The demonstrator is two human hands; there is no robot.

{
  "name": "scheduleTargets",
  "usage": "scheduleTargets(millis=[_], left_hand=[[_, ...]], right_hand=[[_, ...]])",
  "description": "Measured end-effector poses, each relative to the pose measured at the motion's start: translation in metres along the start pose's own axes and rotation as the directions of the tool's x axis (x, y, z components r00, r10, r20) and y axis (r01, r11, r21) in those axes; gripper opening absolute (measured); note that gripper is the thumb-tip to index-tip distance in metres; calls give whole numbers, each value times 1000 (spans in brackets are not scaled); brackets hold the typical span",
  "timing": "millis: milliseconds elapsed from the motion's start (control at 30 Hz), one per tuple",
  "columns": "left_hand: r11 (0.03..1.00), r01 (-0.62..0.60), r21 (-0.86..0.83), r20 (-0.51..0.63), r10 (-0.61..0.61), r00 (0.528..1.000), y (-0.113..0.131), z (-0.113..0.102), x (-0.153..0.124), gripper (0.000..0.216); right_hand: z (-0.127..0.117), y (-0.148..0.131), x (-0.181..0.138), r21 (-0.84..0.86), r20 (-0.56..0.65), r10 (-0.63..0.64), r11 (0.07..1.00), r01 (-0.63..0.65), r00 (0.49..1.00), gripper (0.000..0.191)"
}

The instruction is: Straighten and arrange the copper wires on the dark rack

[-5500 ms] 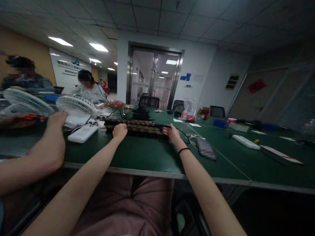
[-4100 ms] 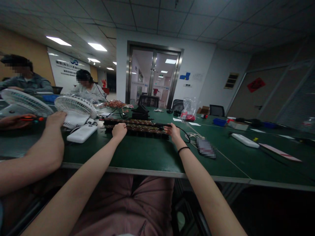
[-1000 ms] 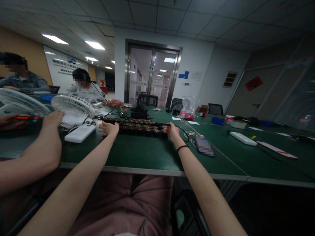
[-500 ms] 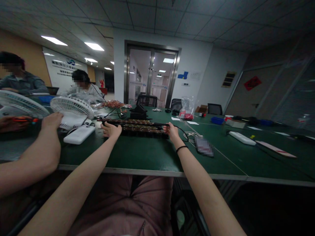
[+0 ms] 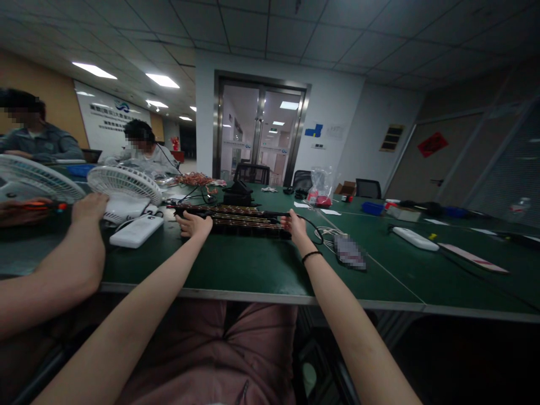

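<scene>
Green tabletop [image 5: 253, 264] carries a long dark stack of copper-dotted strips [image 5: 240, 219] mid-surface. Left hand [image 5: 194, 224] rests open, fingers apart, at its left end; right hand [image 5: 294, 224] pinches the right end. Steadying both ends evenly should keep the strips aligned.

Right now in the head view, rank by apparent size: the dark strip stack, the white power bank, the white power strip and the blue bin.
1. Strip stack
2. Power bank
3. Power strip, close to the power bank; it lies farther off, so unsure
4. Blue bin, farthest away
</scene>
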State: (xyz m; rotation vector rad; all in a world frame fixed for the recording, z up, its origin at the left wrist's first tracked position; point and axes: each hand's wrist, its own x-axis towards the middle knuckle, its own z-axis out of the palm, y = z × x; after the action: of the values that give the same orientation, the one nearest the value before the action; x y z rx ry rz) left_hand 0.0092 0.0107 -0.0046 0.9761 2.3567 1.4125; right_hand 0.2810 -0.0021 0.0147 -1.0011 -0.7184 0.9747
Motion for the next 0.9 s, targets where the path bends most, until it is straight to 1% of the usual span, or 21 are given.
scheduleTargets(millis=[133,233,333,433,500,567,667,800,900], left_hand=[[998,33,-62,-15,-34,999,0,3,4,80],[997,10,-76,-60,-15,998,0,6,7,82],[996,-79,-46,-122,73,990,-2,8,7,83],[977,-212,1,-153,210,966,-4,7,3,85],[947,-318,33,-149,320,936,-5,6,-1,86],[904,-423,69,-122,428,895,-6,5,-3,84],[822,-555,126,-8,560,829,-7,5,-6,81],[707,-683,182,186,658,730,-9,8,-6,75],[626,-752,206,288,695,658,-10,9,-6,71]], right_hand=[[1,0,-1,15,7,-33,999,32,999,15],[0,1,0,-6,15,-58,998,58,998,16],[0,4,2,-19,17,-82,996,82,996,14],[0,7,3,-42,12,-95,995,95,995,12],[1,9,3,-70,4,-89,994,89,996,13],[1,11,3,-86,0,-71,994,70,998,13],[2,13,3,-91,1,-48,995,48,999,13],[3,13,2,-82,1,-23,996,23,1000,12],[3,12,0,-64,29,-8,998,9,1000,15]])
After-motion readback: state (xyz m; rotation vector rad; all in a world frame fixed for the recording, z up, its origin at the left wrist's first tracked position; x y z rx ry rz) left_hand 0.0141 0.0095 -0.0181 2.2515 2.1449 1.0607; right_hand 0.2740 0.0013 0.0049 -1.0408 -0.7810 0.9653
